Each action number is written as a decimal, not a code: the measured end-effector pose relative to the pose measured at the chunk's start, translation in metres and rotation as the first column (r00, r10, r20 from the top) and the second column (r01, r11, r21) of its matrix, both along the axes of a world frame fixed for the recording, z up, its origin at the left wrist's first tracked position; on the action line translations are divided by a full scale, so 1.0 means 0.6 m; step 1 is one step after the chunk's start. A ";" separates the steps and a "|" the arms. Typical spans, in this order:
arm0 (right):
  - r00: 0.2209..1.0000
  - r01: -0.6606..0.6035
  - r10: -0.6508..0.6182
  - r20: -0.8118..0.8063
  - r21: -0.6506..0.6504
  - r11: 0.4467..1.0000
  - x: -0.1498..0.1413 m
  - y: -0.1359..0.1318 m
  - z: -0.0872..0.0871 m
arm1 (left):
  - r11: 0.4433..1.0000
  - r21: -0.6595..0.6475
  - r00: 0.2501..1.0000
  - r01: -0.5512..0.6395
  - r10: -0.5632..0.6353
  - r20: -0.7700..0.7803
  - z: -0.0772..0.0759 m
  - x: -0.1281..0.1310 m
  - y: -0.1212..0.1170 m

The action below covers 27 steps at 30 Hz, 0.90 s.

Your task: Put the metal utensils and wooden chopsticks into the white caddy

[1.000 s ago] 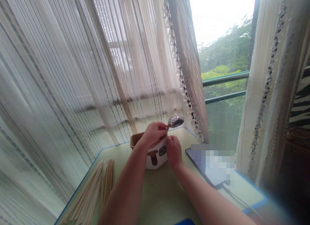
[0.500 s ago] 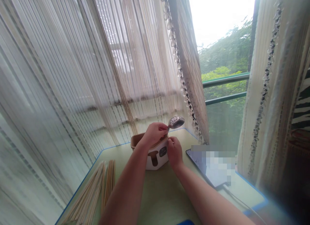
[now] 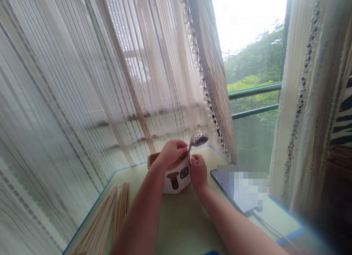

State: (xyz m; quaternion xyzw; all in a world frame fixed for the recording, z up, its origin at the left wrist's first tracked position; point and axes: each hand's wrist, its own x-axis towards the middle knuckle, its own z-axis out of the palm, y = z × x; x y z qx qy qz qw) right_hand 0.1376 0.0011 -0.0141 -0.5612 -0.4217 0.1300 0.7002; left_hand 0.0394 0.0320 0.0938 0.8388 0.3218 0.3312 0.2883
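White box in curled right hand.

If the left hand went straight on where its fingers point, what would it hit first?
The left hand would probably meet the handle of the perforated spoon first; depth is unclear, and they may already touch.

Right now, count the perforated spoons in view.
1: the perforated spoon, its head rising above the right end of the utensil holder. More could be hidden inside the holder.
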 end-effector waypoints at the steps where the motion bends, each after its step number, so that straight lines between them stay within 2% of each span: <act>1: 1.000 0.004 -0.004 0.001 0.005 1.000 0.000 -0.002 0.002 | 1.000 -0.002 1.000 -0.010 0.010 -0.011 0.004 -0.004 -0.001; 4: 0.998 0.038 -0.041 0.053 0.059 0.998 -0.001 -0.012 0.010 | 0.994 0.054 0.991 -0.091 0.096 -0.097 0.023 -0.029 -0.003; 7: 0.978 0.067 -0.099 0.182 0.175 0.982 -0.006 -0.029 0.017 | 0.960 0.156 0.940 -0.232 0.262 -0.218 0.049 -0.073 -0.004; 9: 0.934 -0.005 -0.092 0.346 0.270 0.963 -0.013 -0.044 0.019 | 0.931 0.167 0.904 -0.326 0.358 -0.232 0.064 -0.105 -0.006; 11: 0.815 -0.169 -0.046 0.578 0.313 0.934 -0.024 -0.058 0.019 | 0.906 0.139 0.888 -0.399 0.420 -0.187 0.077 -0.133 -0.013; 13: 0.643 -0.330 -0.006 0.766 0.284 0.900 -0.039 -0.072 0.018 | 0.883 0.117 0.878 -0.454 0.466 -0.111 0.089 -0.154 -0.026; 14: 0.569 -0.389 0.012 0.822 0.256 0.885 -0.047 -0.078 0.017 | 0.868 0.118 0.868 -0.482 0.491 -0.070 0.095 -0.162 -0.034; 16: 0.477 -0.477 0.064 0.877 0.196 0.857 -0.062 -0.089 0.016 | 0.815 0.164 0.827 -0.555 0.563 0.000 0.106 -0.169 -0.054; 18: 0.420 -0.555 0.163 0.893 0.111 0.824 -0.074 -0.098 0.015 | 0.714 0.253 0.744 -0.652 0.668 0.032 0.111 -0.166 -0.074; 20: 0.379 -0.612 0.299 0.876 -0.006 0.791 -0.083 -0.104 0.013 | 0.582 0.345 0.623 -0.736 0.782 0.008 0.101 -0.159 -0.086; 21: 0.357 -0.628 0.369 0.858 -0.072 0.775 -0.087 -0.105 0.011 | 0.536 0.377 0.571 -0.755 0.821 -0.024 0.089 -0.157 -0.088; 22: 0.335 -0.635 0.434 0.837 -0.140 0.760 -0.090 -0.104 0.008 | 0.528 0.390 0.545 -0.755 0.835 -0.074 0.071 -0.157 -0.086; 24: 0.290 -0.635 0.528 0.798 -0.252 0.730 -0.096 -0.098 -0.001 | 0.567 0.366 0.537 -0.738 0.822 -0.190 0.023 -0.167 -0.076; 26: 0.266 -0.620 0.574 0.774 -0.319 0.717 -0.101 -0.089 -0.010 | 0.605 0.295 0.511 -0.739 0.790 -0.340 -0.031 -0.191 -0.061; 27: 0.268 -0.610 0.587 0.764 -0.337 0.717 -0.103 -0.085 -0.015 | 0.601 0.256 0.477 -0.757 0.777 -0.411 -0.054 -0.206 -0.053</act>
